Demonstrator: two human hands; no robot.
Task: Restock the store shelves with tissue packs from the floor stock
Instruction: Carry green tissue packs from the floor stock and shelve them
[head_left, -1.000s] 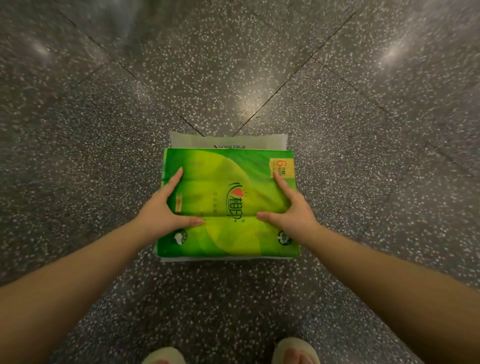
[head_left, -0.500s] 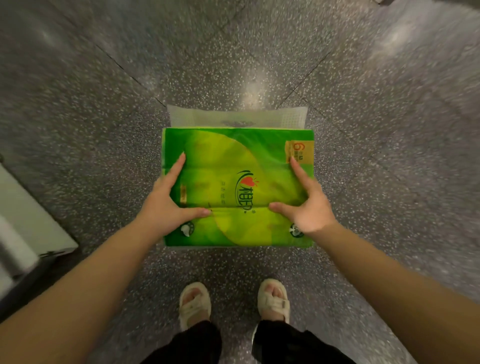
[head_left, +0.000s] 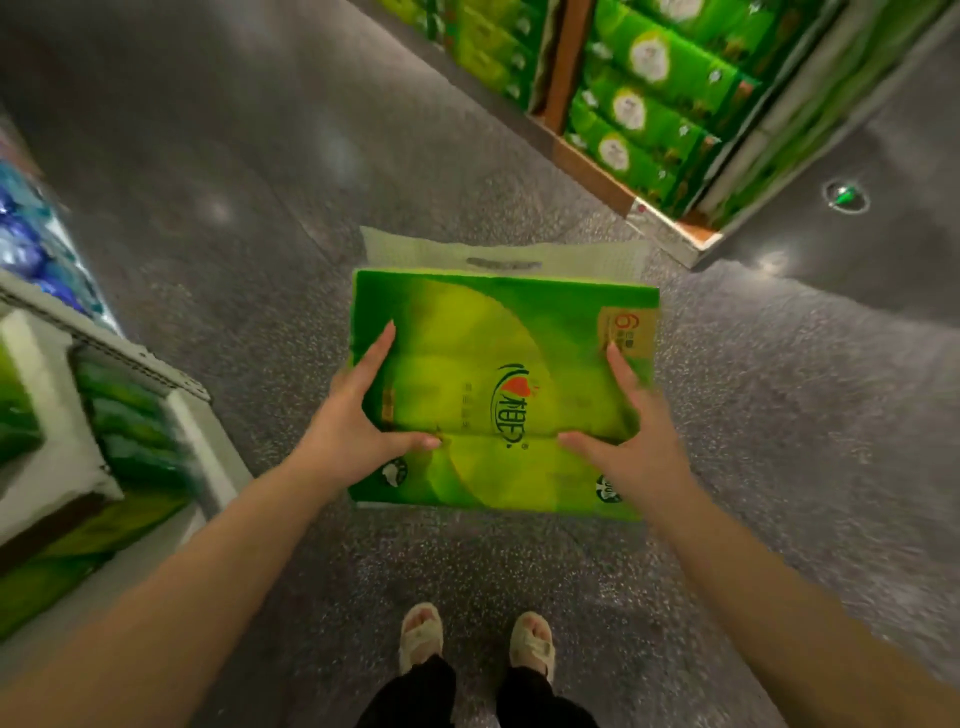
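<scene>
Green tissue pack (head_left: 498, 374) between both hands

Lighting is dim and comes from overhead; soft glare patches sit on the speckled floor (head_left: 332, 150) at far left and far right. Motion blur smears the whole frame, strongest on the right hand (head_left: 636, 441). Wide-angle distortion bends the shelves (head_left: 670, 228) at both edges.

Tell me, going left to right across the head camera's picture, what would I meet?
Shelf of green packs → left hand → green tissue pack → right hand → floor-level shelf of green boxes.
</scene>
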